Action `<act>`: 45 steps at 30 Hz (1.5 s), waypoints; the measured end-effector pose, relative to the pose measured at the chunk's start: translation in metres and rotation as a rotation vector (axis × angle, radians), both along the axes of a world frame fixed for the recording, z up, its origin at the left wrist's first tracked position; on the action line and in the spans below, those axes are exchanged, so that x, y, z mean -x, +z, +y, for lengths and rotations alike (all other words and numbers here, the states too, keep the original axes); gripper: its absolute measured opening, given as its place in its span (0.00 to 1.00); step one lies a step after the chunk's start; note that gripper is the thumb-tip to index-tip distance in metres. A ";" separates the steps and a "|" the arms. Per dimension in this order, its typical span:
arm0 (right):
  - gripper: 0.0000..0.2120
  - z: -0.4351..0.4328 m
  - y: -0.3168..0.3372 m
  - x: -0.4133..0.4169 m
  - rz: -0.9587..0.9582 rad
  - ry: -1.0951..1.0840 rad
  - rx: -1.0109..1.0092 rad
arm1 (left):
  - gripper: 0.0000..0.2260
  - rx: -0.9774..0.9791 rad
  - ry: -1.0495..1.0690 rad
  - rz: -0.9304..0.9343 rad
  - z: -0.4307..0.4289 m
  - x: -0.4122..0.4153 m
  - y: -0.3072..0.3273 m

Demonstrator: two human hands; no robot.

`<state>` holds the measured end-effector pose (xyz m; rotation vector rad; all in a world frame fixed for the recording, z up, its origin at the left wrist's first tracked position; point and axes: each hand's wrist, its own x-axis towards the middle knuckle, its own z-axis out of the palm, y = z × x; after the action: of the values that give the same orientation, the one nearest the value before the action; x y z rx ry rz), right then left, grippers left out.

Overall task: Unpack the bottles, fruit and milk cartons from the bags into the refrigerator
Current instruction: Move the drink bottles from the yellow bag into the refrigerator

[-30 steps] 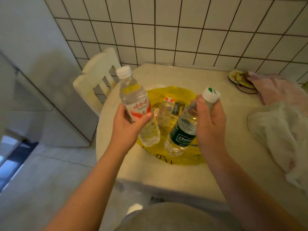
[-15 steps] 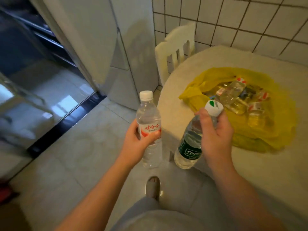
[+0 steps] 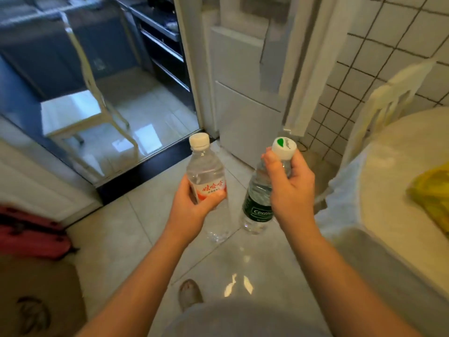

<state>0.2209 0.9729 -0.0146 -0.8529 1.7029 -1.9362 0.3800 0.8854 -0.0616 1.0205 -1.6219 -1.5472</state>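
Both forearms are being stretched forward over the tiled floor (image 3: 136, 239). The red-labelled bottle (image 3: 206, 181) is being held upright by the left hand (image 3: 192, 210) — fingers wrapped around its label. The green-labelled bottle (image 3: 262, 198) is being gripped at the neck by the right hand (image 3: 289, 188), hanging tilted — the white refrigerator (image 3: 245, 93) is standing ahead, the yellow bag (image 3: 432, 200) lying on the tabletop (image 3: 388, 190) at right.

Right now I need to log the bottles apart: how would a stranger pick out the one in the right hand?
Start at the white refrigerator ahead, then drop to the two hands over the tiled floor. The right hand grips the green-label bottle by its neck. Its dark green band and green-marked cap differ from the red-label bottle beside it.
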 end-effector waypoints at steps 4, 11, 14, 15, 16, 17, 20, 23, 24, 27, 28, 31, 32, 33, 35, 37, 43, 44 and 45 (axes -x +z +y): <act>0.03 -0.110 0.005 -0.062 -0.011 0.094 -0.008 | 0.24 -0.002 0.114 -0.015 -0.096 -0.076 0.004; 0.03 -0.252 0.009 -0.113 -0.021 0.218 -0.041 | 0.25 0.027 0.216 -0.011 -0.225 -0.130 0.009; 0.03 -0.306 0.009 -0.108 -0.028 0.235 -0.039 | 0.26 0.025 0.223 0.047 -0.278 -0.124 0.007; 0.02 -0.326 0.009 -0.104 -0.037 0.242 -0.035 | 0.27 0.028 0.213 0.072 -0.297 -0.118 0.008; 0.02 -0.345 0.009 -0.098 -0.044 0.245 -0.028 | 0.27 0.041 0.196 0.095 -0.317 -0.111 0.008; 0.03 -0.366 0.010 -0.091 -0.044 0.247 -0.016 | 0.28 0.059 0.175 0.118 -0.337 -0.102 0.010; 0.04 -0.432 0.015 -0.064 -0.037 0.257 0.014 | 0.26 0.100 0.134 0.177 -0.402 -0.069 0.020; 0.04 -0.500 0.028 -0.029 -0.024 0.259 0.059 | 0.27 0.159 0.101 0.205 -0.470 -0.027 0.040; 0.04 -0.522 0.034 -0.016 -0.019 0.252 0.072 | 0.28 0.171 0.098 0.218 -0.492 -0.012 0.048; 0.07 -0.580 0.057 0.025 -0.005 0.222 0.086 | 0.26 0.201 0.054 0.263 -0.554 0.035 0.071; 0.09 -0.597 0.063 0.040 0.010 0.204 0.089 | 0.25 0.214 0.034 0.274 -0.571 0.052 0.078; 0.14 -0.638 0.083 0.083 0.061 0.138 0.109 | 0.24 0.249 -0.035 0.334 -0.616 0.103 0.100; 0.13 -0.649 0.089 0.097 0.062 0.122 0.128 | 0.24 0.251 -0.067 0.356 -0.629 0.119 0.105; 0.12 -0.659 0.094 0.111 0.070 0.103 0.151 | 0.25 0.249 -0.103 0.381 -0.641 0.136 0.111; 0.09 -0.675 0.105 0.139 0.088 0.064 0.195 | 0.26 0.238 -0.169 0.431 -0.663 0.168 0.121; 0.04 -0.689 0.114 0.166 0.097 0.025 0.247 | 0.26 0.242 -0.225 0.465 -0.682 0.201 0.130; 0.03 -0.714 0.138 0.244 0.222 -0.189 0.348 | 0.29 0.271 -0.340 0.473 -0.726 0.300 0.149; 0.03 -0.717 0.141 0.256 0.243 -0.226 0.360 | 0.29 0.273 -0.365 0.477 -0.732 0.317 0.151; 0.03 -0.718 0.145 0.268 0.262 -0.264 0.372 | 0.29 0.273 -0.390 0.488 -0.738 0.333 0.154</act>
<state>-0.0469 0.2547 0.1300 -1.1007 1.6927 -2.4656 0.0468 0.1472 0.0920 0.1598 -1.6671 -1.5987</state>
